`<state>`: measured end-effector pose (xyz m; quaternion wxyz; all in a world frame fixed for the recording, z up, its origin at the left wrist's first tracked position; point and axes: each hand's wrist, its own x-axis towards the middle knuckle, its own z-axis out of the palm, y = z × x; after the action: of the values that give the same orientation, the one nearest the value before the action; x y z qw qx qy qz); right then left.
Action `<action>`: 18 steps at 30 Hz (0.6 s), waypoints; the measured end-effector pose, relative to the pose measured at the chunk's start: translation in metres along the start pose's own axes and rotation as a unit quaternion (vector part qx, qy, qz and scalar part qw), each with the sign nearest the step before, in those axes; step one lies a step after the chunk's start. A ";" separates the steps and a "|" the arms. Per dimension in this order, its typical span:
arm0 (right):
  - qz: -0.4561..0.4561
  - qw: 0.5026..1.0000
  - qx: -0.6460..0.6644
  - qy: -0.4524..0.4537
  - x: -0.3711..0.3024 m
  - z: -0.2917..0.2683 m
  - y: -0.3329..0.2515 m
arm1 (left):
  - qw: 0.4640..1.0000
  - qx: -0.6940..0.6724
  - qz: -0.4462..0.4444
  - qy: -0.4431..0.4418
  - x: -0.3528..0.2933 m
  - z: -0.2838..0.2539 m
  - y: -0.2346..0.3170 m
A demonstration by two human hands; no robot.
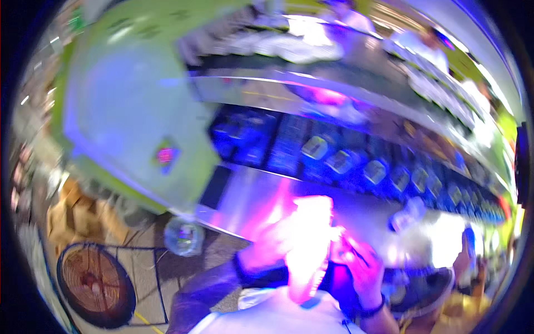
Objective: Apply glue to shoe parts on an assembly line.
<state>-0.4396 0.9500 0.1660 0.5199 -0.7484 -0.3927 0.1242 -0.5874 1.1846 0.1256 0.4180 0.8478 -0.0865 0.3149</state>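
In front of my body, a pale object [310,236] is bleached white and pink by glare, so its kind cannot be made out. My left hand [266,246] is at its left side, and its fingers run into the glare. On the other side, my right hand [362,268] has its fingers bent toward the object's right edge and seems to pinch something there. Both hands are over the near edge of a shiny metal worktop [250,195]. Motion blur smears the picture.
Blue bins [292,142] line the worktop's far side. A crumpled clear plastic bag [409,214] lies to the right. A pale green panel [133,106] fills the upper left. Below are a clear round container [183,236] and a floor fan [95,284]. Another person's hand [463,259] shows far right.
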 end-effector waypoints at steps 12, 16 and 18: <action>0.064 0.995 -0.068 0.038 0.030 -0.024 -0.009 | 0.923 0.235 0.290 -0.091 0.029 -0.015 0.019; 0.093 0.992 -0.088 0.012 0.017 -0.020 0.001 | 0.918 0.267 0.276 -0.093 0.022 -0.018 0.017; 0.078 0.993 -0.087 0.006 0.014 -0.018 -0.006 | 0.916 0.283 0.269 -0.094 0.021 -0.020 0.014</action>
<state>-0.4222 0.9486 0.1822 0.4437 -0.8199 -0.3393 0.1254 -0.5864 1.1930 0.1566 0.0502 0.9010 -0.2577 0.3453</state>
